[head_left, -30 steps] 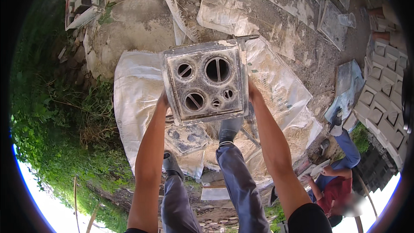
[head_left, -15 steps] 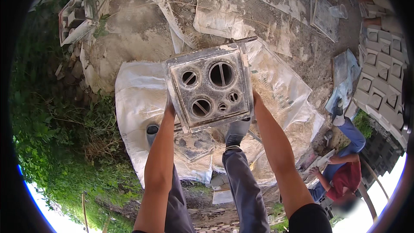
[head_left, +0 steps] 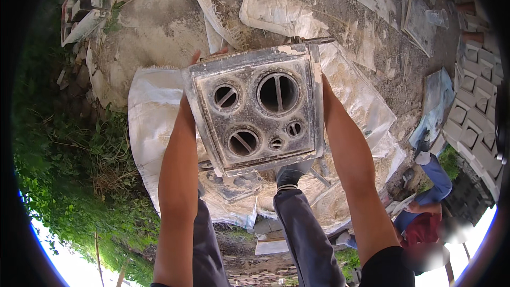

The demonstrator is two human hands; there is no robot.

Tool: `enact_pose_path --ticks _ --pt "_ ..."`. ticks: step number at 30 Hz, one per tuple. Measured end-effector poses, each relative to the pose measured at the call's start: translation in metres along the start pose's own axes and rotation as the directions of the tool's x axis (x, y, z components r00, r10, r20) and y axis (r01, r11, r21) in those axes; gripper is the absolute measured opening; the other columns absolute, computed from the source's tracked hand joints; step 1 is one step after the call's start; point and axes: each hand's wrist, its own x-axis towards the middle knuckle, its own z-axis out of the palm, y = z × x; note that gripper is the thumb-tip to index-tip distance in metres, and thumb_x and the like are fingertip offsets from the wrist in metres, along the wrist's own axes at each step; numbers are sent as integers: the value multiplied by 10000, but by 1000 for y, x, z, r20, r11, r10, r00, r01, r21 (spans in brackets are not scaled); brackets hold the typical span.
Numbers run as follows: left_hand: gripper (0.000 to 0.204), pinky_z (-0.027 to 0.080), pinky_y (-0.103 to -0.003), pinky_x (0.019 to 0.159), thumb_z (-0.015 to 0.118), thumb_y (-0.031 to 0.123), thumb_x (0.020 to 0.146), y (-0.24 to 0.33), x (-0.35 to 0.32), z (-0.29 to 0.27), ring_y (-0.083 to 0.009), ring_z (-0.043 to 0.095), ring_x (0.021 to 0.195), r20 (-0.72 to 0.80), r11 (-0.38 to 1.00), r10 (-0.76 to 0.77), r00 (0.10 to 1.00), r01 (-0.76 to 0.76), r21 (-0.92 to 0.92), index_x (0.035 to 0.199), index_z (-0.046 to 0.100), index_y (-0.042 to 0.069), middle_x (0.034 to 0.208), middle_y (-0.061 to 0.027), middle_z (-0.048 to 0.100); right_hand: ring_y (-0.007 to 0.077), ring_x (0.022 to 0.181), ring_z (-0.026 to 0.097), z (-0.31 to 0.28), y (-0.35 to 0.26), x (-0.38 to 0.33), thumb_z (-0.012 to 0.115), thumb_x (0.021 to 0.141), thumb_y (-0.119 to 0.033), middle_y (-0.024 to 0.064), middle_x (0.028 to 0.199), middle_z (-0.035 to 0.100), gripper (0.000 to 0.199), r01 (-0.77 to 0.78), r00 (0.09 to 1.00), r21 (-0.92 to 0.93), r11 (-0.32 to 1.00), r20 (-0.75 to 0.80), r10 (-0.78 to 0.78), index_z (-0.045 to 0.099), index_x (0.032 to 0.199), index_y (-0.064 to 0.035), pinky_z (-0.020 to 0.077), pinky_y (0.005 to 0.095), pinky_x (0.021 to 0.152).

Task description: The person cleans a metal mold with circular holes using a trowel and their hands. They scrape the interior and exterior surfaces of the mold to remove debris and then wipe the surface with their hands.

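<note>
I hold a square grey metal mould up in front of me with both hands. It is crusted with cement and its face has several round holes. My left hand grips its left side, with fingertips showing over the top left corner. My right hand is hidden behind the mould's right edge; only my right forearm shows. Below the mould are my legs in grey trousers and a dark shoe.
White woven sacks lie spread on the dirt under me. A similar flat mould piece rests on them. Green weeds fill the left. Cast concrete blocks are stacked at right, where another person crouches.
The mould has come up closer to the camera and looks larger. My arms have stretched up with it. Both hands keep their hold.
</note>
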Motion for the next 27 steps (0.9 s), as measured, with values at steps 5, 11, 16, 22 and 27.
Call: enact_pose_path --ticks 5,11,16,22,27 --pt "621 477 -386 953 412 536 967 -3 -5 -13 -236 591 1074 -90 993 5 996 5 118 1327 491 37 1218 -124 603 204 882 618 2 11 -4 519 960 -275 119 1057 642 468 27 1000 -1 1000 -5 -28 457 1336 -2 507 319 777" --pt "623 471 -380 958 407 535 969 -7 -3 -12 -237 587 1080 -127 981 5 992 19 192 1334 485 38 1219 -123 602 204 870 619 -2 15 -5 515 962 -278 121 1047 644 462 59 998 17 998 -31 -58 464 1328 0 510 320 769" --pt "624 466 -375 963 403 535 970 -12 18 -11 -239 584 1085 -137 966 -9 991 44 256 1340 480 38 1220 -122 602 204 861 620 -9 33 -23 511 963 -280 123 1039 646 458 80 995 62 995 -59 -77 470 1322 1 512 320 762" --pt "626 461 -369 968 398 534 972 -7 41 -8 -240 581 1091 -149 934 -37 988 87 347 1347 475 39 1222 -121 601 204 849 621 -11 64 -31 507 965 -283 125 1029 647 453 179 980 88 980 -100 -170 478 1314 3 514 321 753" --pt "628 456 -364 973 394 534 973 -7 41 -12 -241 578 1097 -197 904 -39 980 118 411 1353 470 40 1223 -120 601 204 839 622 -15 84 -12 504 966 -286 127 1021 649 449 276 959 95 957 -91 -267 484 1308 5 516 322 746"
